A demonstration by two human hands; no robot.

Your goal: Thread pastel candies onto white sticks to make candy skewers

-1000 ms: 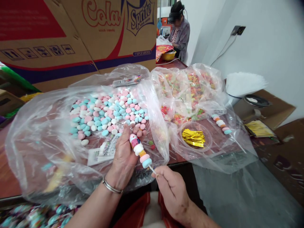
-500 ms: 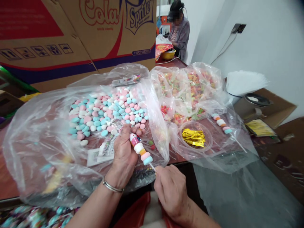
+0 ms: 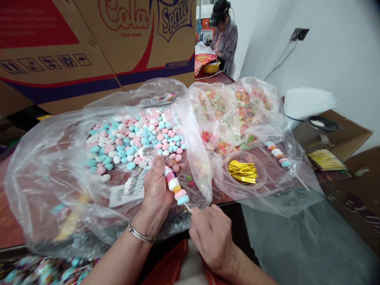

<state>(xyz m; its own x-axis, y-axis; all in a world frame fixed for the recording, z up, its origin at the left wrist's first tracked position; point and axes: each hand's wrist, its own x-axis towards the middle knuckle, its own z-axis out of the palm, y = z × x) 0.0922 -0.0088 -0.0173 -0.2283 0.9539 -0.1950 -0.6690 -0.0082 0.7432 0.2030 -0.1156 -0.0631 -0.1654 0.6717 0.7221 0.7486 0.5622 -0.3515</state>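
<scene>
A candy skewer (image 3: 177, 189) with white, orange, pink and blue pieces slants between my hands, a printed clear wrapper partly over its upper end. My left hand (image 3: 157, 182) is closed around that wrapped end, palm side up. Lower down, my right hand (image 3: 211, 233) grips the white stick below the blue candy. Behind my left hand, loose pink, blue and white candies (image 3: 133, 138) lie in a heap on clear plastic. Printed wrappers (image 3: 133, 186) lie flat just left of my left hand. A second candy skewer (image 3: 278, 153) rests to the right.
Gold twist ties (image 3: 242, 171) fill a round clear dish. Bags of colourful gummies (image 3: 237, 103) lie behind it. A large carton (image 3: 118, 47) stands at the back left. White sticks (image 3: 308, 103) stand at the right, near a metal mug (image 3: 319, 134). Another person (image 3: 224, 39) sits at the far end.
The skewer has shifted slightly and my right hand has moved a little left with the stick. The wrapper's upper part sits differently in my left hand.
</scene>
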